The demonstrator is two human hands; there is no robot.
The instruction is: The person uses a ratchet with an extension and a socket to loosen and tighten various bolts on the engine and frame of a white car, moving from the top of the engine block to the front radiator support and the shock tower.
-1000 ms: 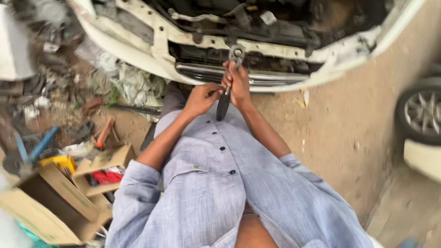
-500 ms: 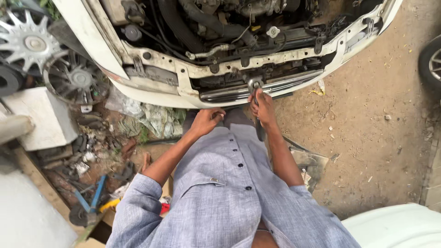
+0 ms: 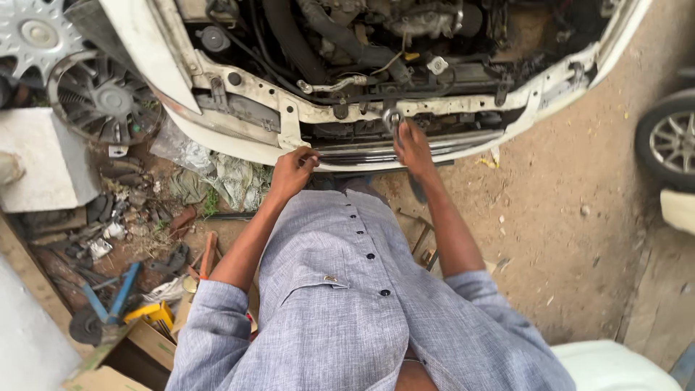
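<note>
A person in a grey button-up shirt (image 3: 340,304) leans over the open front of a white car (image 3: 239,123), both bare hands at the front crossmember. The right hand (image 3: 413,148) has its fingers clamped around the handle of one metal wrench (image 3: 393,119), whose ring end sits against the white crossmember just above the chrome grille strip (image 3: 362,153); the handle runs down under the palm and is mostly hidden by it. The left hand (image 3: 292,172) rests at the lower edge of the bumper opening, fingers curled together; whether they pinch anything cannot be told. The two hands are apart, with the grille strip between them.

Inside the engine bay lie black hoses (image 3: 318,36) and wiring. On the dirt floor (image 3: 550,217) to the left of the person are two round parts, a black radiator fan (image 3: 105,98) and a silver wheel cover (image 3: 32,32), beside a white block (image 3: 43,166), crumpled plastic sheeting (image 3: 224,177) and scattered scrap. Nearer the left sleeve lie a blue-handled tool (image 3: 108,304), a yellow object (image 3: 152,315) and a cardboard box (image 3: 145,347). At the right edge one wheel of another vehicle (image 3: 670,141) shows. A small metal frame (image 3: 423,239) lies on the ground behind the right forearm, partly hidden by it.
</note>
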